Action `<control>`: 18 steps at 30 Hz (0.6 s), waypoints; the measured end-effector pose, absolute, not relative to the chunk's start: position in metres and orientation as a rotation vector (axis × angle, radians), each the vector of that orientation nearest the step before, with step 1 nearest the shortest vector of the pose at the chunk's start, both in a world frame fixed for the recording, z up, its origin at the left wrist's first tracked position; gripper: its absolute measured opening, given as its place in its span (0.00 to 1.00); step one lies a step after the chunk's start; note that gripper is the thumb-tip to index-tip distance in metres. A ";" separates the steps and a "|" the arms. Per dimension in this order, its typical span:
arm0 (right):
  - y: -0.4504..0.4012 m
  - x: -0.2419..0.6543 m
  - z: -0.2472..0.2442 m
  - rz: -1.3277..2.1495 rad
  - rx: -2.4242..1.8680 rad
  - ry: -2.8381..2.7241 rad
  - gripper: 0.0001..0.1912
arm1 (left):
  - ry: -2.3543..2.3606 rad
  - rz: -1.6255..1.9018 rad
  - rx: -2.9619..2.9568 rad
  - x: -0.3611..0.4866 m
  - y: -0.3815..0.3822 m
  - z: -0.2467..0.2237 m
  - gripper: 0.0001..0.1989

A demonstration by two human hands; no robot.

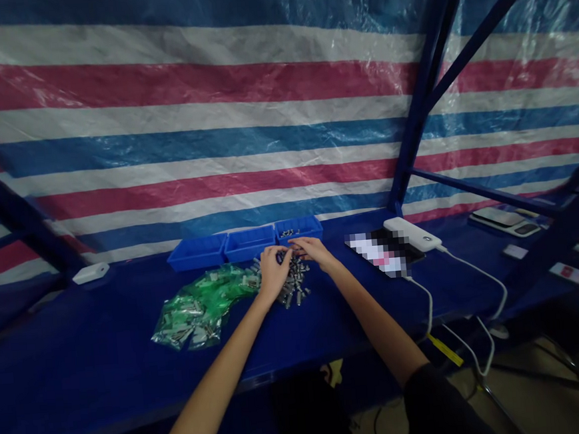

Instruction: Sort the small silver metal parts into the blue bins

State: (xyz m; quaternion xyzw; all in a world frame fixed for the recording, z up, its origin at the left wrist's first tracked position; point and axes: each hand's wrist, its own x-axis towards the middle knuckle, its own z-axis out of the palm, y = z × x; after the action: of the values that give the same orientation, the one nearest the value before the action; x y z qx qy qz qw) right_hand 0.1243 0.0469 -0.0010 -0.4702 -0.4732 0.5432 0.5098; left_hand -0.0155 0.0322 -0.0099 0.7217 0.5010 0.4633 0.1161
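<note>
A loose pile of small grey metal parts [298, 288], many like short cylinders, lies on the blue table. My left hand [274, 273] is over the pile's left side, thumb and fingers curled together in a pinch. Just to its right, my right hand [315, 251] reaches over the far edge of the pile with its fingers drawn together. Whatever is between the fingertips of both hands is too small to make out. Left of my left hand, a clear and green plastic bag [203, 301] holds several pale, slender pieces and touches the pile.
Three blue bins stand in a row behind my hands; the right bin [310, 223] contains small metal parts. A phone [380, 253] and a white power bank [411, 234] with cables lie at right. A white device [91, 273] sits at left. Blue frame posts [415, 120] rise behind.
</note>
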 end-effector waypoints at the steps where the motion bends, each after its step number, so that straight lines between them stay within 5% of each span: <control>1: 0.046 0.124 -0.002 1.357 -1.119 -1.151 0.11 | 1.451 1.404 2.028 -0.017 0.035 -0.010 0.11; 18: 0.045 0.116 0.001 1.474 -0.850 -1.100 0.13 | 1.168 1.538 1.537 -0.012 0.036 -0.010 0.16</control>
State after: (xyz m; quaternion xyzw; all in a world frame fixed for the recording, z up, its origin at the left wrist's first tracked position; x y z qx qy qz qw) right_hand 0.1164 0.0450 0.0013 -0.3560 -0.4607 0.6173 0.5291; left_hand -0.0120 0.0364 -0.0096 0.5877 0.4466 0.5881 0.3306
